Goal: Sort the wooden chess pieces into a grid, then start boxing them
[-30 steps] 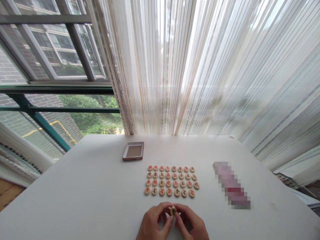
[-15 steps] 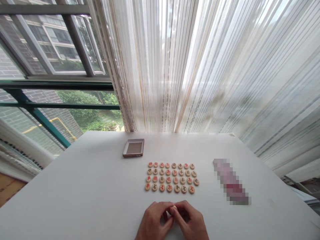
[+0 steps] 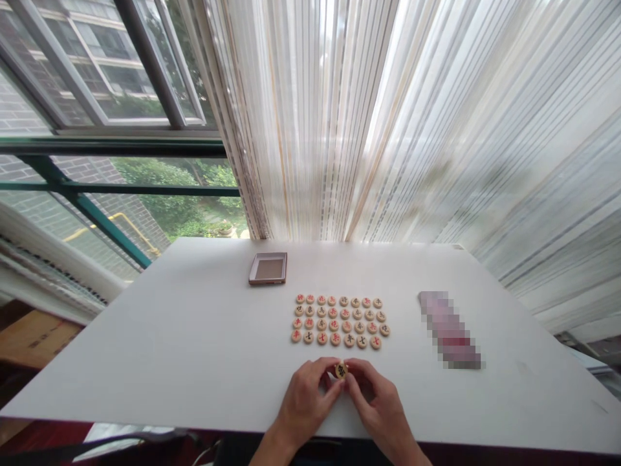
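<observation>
A round wooden Chinese chess piece (image 3: 341,370) with a black character is pinched between the fingertips of both hands, its marked face tilted up toward me. My left hand (image 3: 310,391) closes on its left side, thumb and forefinger at the rim. From the right, my right hand (image 3: 376,395) grips the same piece in a like pinch. Just beyond my fingers, several more Chinese chess pieces (image 3: 334,338) lie face up in rows on the white table (image 3: 194,349), some lettered red, some black. The nearest row is shorter at its right end.
A shallow open box (image 3: 268,268) lies at the back left of the rows. To the right is a pixelated pinkish strip (image 3: 449,330). Sheer curtains (image 3: 388,129) hang behind the table's far edge, with a window at left. A cardboard box (image 3: 43,343) stands beyond the left edge.
My view has tipped downward, showing the table's near edge. The held piece, mostly covered by my fingers before, now shows its black character. The rows look unchanged.
</observation>
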### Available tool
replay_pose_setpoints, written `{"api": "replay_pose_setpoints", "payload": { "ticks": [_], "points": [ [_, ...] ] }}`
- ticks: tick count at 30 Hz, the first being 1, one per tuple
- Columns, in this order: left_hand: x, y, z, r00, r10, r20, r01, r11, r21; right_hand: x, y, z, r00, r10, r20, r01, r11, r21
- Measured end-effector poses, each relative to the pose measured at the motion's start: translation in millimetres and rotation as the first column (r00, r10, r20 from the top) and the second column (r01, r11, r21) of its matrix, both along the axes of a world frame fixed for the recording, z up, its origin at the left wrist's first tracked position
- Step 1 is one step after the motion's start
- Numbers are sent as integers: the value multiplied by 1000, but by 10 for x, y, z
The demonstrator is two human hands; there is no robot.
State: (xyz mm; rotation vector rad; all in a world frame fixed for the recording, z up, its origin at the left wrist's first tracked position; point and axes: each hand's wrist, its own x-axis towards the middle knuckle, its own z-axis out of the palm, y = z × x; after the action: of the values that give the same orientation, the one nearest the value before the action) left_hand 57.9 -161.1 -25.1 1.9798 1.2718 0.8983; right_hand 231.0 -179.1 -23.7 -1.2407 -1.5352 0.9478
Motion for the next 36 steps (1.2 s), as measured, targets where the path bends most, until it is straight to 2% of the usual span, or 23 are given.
{"api": "replay_pose_setpoints", "payload": {
  "ticks": [8,17,24,29,33,36],
  "points": [
    [-23,4,35,1000,-15,14,15,1000,3,4,-9,32,1000,-22,-13,22,1000,-17],
    [-27,1,104,998,-10,55,10,1000,8,7,2,37,999,-13,53,13,1000,0],
    [-25,26,115,990,9,138,2,997,-83,-4,-22,38,995,-2,98,1,1000,12],
    [4,43,59,979,47,197,-14,986,-164,-7,-40,-29,991,38,131,-49,995,85],
    [21,44,38,984,78,163,-49,983,-175,-11,-46,-42,988,70,136,-83,992,93],
    [8,42,50,991,59,116,-41,988,-150,-17,-45,-29,988,72,138,-84,993,83]
  ]
}}
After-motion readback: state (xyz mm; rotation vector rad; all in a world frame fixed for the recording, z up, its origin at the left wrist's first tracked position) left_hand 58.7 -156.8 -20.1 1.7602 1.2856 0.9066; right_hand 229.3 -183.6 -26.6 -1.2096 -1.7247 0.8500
